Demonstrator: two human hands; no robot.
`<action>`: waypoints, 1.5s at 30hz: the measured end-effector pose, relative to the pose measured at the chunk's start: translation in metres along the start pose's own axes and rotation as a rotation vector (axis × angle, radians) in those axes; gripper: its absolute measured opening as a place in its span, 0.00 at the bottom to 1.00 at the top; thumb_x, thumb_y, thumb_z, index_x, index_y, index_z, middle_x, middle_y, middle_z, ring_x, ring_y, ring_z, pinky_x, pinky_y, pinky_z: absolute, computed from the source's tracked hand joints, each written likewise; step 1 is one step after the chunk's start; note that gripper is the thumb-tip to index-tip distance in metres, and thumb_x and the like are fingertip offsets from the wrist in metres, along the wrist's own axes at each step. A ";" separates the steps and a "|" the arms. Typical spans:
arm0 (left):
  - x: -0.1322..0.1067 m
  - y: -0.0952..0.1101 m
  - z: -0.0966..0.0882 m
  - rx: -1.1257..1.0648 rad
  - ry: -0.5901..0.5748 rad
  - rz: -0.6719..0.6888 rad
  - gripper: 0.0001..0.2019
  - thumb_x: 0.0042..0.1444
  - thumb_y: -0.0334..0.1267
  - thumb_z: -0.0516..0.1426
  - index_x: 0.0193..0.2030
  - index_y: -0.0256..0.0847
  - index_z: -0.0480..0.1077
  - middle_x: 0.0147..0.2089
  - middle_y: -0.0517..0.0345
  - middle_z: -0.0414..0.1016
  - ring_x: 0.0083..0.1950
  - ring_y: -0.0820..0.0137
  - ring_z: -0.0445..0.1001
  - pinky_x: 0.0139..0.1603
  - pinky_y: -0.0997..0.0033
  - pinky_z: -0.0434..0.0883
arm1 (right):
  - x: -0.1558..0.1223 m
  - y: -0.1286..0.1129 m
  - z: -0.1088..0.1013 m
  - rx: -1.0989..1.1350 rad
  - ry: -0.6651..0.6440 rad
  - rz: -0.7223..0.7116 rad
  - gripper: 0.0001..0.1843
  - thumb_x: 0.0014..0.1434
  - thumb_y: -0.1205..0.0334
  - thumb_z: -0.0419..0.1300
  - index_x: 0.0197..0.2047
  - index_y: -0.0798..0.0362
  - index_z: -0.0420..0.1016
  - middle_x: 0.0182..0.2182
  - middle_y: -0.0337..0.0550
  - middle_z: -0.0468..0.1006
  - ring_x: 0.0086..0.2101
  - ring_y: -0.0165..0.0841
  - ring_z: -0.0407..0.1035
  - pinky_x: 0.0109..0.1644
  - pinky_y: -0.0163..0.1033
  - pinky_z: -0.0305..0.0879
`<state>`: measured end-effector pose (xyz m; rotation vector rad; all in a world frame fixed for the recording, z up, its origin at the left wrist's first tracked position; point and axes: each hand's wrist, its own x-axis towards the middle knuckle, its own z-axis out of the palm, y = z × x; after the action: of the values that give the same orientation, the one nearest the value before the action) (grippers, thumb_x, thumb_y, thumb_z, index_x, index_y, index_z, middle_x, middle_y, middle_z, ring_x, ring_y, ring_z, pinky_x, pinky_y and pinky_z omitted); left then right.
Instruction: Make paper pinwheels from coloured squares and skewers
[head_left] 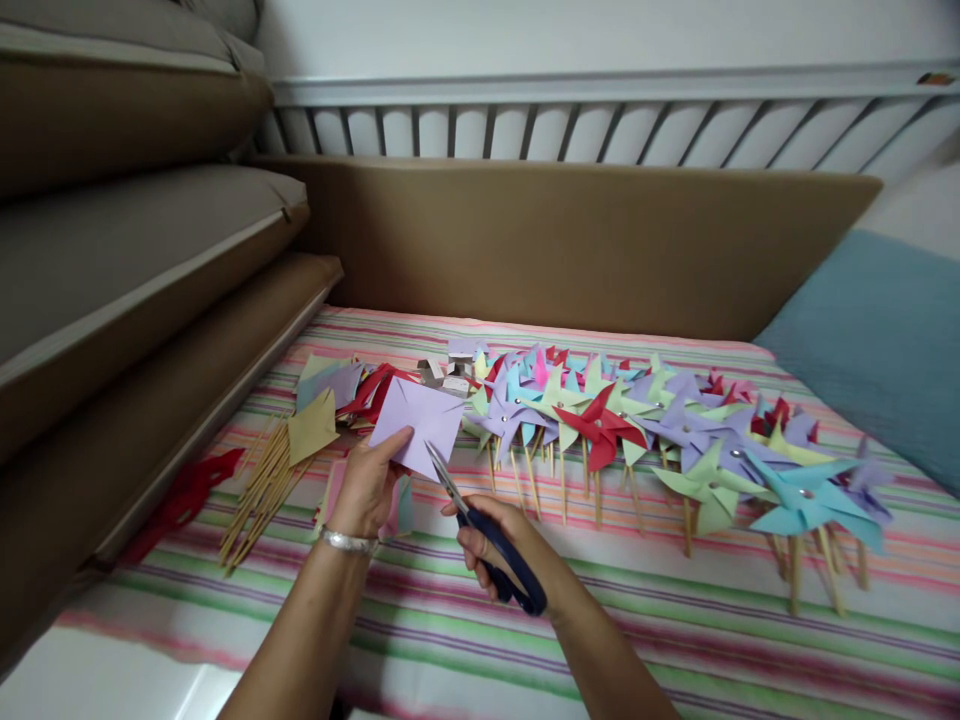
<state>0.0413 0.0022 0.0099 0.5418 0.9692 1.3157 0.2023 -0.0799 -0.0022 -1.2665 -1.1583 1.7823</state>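
Note:
A square of lavender paper [418, 418] is pinched at its lower left by my left hand [369, 487], thumb on top. Slits run inward from its corners. My right hand [491, 545] is closed around the dark blue handles of a pair of scissors [504, 560]. The scissor blades point up and left and meet the paper at its lower right corner; how far apart they are is hard to make out. Beneath and beside my left hand lies a stack of coloured paper squares [405, 508], partly hidden by the hand.
Many finished paper pinwheels [600, 428] on sticks lie across the striped cloth [600, 580] to the right. Bare wooden sticks [259, 500], a yellow paper square [313, 428] and a red piece [184, 500] lie left. Small boxes [454, 375] stand behind; cushions [150, 260] rise at left.

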 end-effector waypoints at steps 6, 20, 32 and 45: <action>-0.004 -0.005 0.007 -0.052 0.028 0.020 0.14 0.36 0.31 0.66 0.34 0.35 0.73 0.31 0.57 0.78 0.29 0.71 0.73 0.28 0.73 0.69 | 0.000 -0.001 0.002 0.022 0.057 -0.020 0.26 0.46 0.47 0.62 0.44 0.54 0.66 0.16 0.29 0.65 0.12 0.21 0.58 0.13 0.26 0.56; -0.003 -0.004 0.006 -0.039 0.064 0.032 0.17 0.33 0.33 0.67 0.34 0.35 0.73 0.30 0.58 0.77 0.27 0.72 0.73 0.26 0.75 0.67 | 0.002 0.002 0.000 0.023 0.054 -0.022 0.26 0.46 0.47 0.62 0.44 0.54 0.67 0.14 0.29 0.65 0.12 0.22 0.58 0.13 0.27 0.56; -0.002 -0.005 0.005 -0.060 0.057 0.046 0.15 0.35 0.32 0.66 0.34 0.36 0.74 0.32 0.58 0.78 0.29 0.72 0.73 0.28 0.74 0.68 | 0.006 0.005 0.001 0.023 0.075 0.009 0.23 0.48 0.53 0.61 0.45 0.55 0.68 0.14 0.29 0.63 0.11 0.20 0.56 0.11 0.25 0.56; -0.003 -0.005 0.004 -0.053 0.073 0.060 0.15 0.36 0.32 0.66 0.35 0.35 0.73 0.32 0.57 0.77 0.28 0.73 0.73 0.27 0.75 0.68 | 0.005 0.002 0.003 -0.044 0.109 0.001 0.25 0.47 0.53 0.60 0.47 0.56 0.68 0.13 0.28 0.63 0.10 0.21 0.55 0.09 0.24 0.51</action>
<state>0.0478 -0.0006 0.0091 0.4884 0.9812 1.4192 0.1977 -0.0771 -0.0051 -1.3727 -1.1417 1.6754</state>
